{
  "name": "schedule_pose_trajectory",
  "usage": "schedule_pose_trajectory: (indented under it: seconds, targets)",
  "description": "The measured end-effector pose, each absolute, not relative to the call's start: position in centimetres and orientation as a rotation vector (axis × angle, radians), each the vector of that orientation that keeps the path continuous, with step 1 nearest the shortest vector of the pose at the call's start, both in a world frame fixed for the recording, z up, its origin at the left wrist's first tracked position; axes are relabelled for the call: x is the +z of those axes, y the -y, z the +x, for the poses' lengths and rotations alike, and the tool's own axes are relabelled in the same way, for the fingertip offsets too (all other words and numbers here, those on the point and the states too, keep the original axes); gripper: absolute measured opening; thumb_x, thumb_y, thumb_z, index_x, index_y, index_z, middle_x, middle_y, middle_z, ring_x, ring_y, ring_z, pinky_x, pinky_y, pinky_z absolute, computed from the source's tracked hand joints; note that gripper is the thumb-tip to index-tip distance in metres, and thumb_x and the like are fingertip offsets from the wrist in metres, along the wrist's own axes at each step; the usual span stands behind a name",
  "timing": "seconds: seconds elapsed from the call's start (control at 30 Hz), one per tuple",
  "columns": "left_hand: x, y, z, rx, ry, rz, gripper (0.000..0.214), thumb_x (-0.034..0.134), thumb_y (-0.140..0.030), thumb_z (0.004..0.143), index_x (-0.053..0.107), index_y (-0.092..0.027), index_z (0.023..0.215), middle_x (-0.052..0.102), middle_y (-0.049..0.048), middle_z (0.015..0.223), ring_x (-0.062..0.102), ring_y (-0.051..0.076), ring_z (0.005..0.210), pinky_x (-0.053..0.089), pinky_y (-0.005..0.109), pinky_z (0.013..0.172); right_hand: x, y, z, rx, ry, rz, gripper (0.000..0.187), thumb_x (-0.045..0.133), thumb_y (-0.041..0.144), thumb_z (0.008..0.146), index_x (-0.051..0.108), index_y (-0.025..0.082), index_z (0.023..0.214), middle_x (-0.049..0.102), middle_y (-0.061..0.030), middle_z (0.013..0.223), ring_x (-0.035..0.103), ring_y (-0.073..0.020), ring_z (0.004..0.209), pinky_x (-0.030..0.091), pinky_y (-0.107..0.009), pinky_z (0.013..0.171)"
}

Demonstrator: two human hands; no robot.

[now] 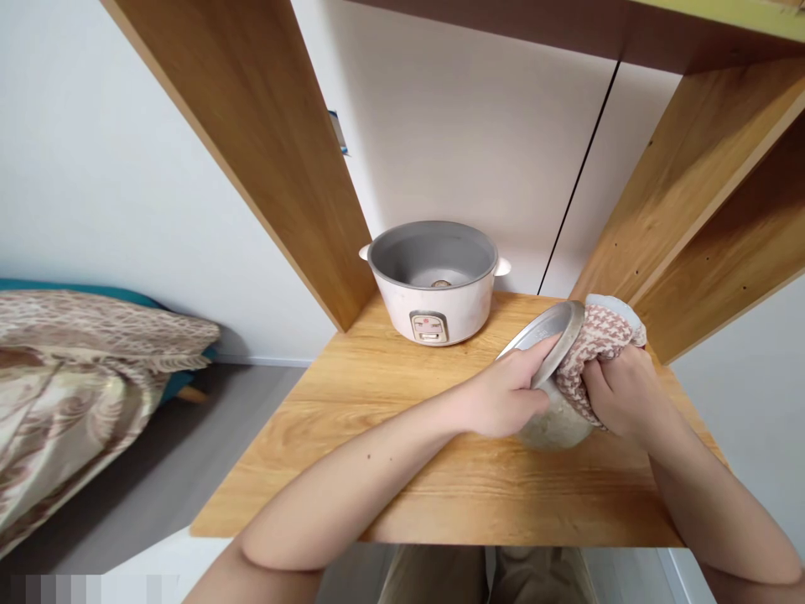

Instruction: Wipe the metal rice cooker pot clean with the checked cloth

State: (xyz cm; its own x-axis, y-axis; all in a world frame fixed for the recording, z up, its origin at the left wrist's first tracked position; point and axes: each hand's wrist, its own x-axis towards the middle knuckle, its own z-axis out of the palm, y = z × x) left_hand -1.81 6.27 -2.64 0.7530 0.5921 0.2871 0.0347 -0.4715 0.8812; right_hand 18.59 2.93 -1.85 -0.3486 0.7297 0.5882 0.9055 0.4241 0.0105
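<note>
A metal inner pot (557,424) is tilted on its side above the wooden desk, its rim turned up and to the left. My left hand (512,390) grips the rim of this pot, thumb along the edge. Pressed against the pot's outer wall is a brown-and-white patterned cloth (597,348), bunched in my closed right hand (625,390). Behind and to the left stands a white rice cooker body (433,289), lidless, its grey inside showing a round plate at the bottom. Neither hand touches the cooker.
Wooden uprights (251,143) flank the desk (302,445), with a shelf (534,25) overhead. A pale wall panel (471,143) with a black cord (579,176) is behind the cooker. At the left, a bed with a patterned blanket (81,377) stands on the grey floor.
</note>
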Motion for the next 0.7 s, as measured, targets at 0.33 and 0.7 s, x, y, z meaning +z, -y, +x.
schedule_pose_trajectory:
  seconds: [0.33, 0.7]
  targets:
    - [-2.8, -6.5, -1.7, 0.745, -0.406, 1.937, 0.078, 0.048, -0.002, 0.067, 0.048, -0.021, 0.143, 0.066, 0.0045, 0.132, 0.059, 0.029, 0.124, 0.045, 0.042, 0.108, -1.7, -2.0, 18.0, -0.633, 2.315, -1.293, 0.038, 0.036, 0.02, 0.09, 0.057, 0.02, 0.058, 0.056, -0.0052, 0.055, 0.039, -0.017, 0.053, 0.014, -0.035, 0.057]
    - [-2.8, -6.5, -1.7, 0.738, -0.395, 1.92, 0.079, 0.049, -0.001, 0.066, 0.05, -0.02, 0.142, 0.063, 0.0059, 0.14, 0.058, 0.029, 0.126, 0.043, 0.043, 0.111, -2.0, -1.5, 17.8, -0.677, 2.338, -1.299, 0.039, 0.037, 0.018, 0.089, 0.055, 0.02, 0.054, 0.052, -0.004, 0.051, 0.034, -0.0164, 0.052, 0.011, -0.036, 0.058]
